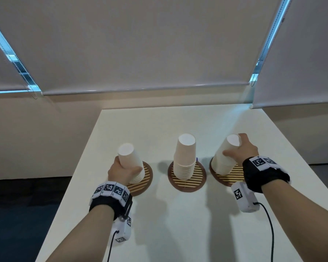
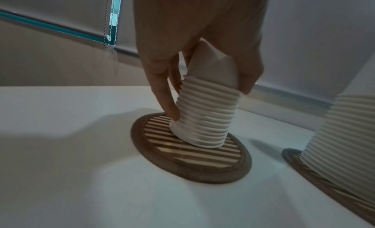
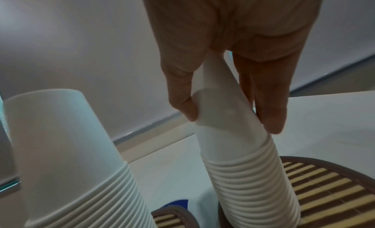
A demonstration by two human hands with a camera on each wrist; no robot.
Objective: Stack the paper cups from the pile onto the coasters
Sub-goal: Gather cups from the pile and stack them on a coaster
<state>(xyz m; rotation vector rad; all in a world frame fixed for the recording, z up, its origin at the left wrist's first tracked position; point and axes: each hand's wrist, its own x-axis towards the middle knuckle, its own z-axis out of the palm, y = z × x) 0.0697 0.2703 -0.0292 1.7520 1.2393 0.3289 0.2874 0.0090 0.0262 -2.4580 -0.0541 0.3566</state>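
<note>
Three cup stacks, one per coaster on the counter (image 1: 178, 224); left hand (image 1: 119, 172) grips the left stack (image 1: 130, 163), tilted on its coaster (image 1: 140, 183). Right hand (image 1: 241, 148) clutches the right stack (image 1: 225, 157); middle stack (image 1: 185, 157) stands untouched.

Both forearms bare, reaching forward from the near edge, each wrist wrapped in a black band carrying white marker tiles and a small white corded box. Left hand (image 1: 121, 170) at the left, thumb on the right side and fingers (image 2: 164, 93) curled round the far side of a cup stack (image 1: 132, 165), little finger pointing down along its ribbed rims. Right hand (image 1: 242, 148) at the right, farther out, thumb pressed on the near side and fingers (image 3: 270, 103) wrapped behind another cup stack (image 1: 225, 157), denting the top cup.
</note>
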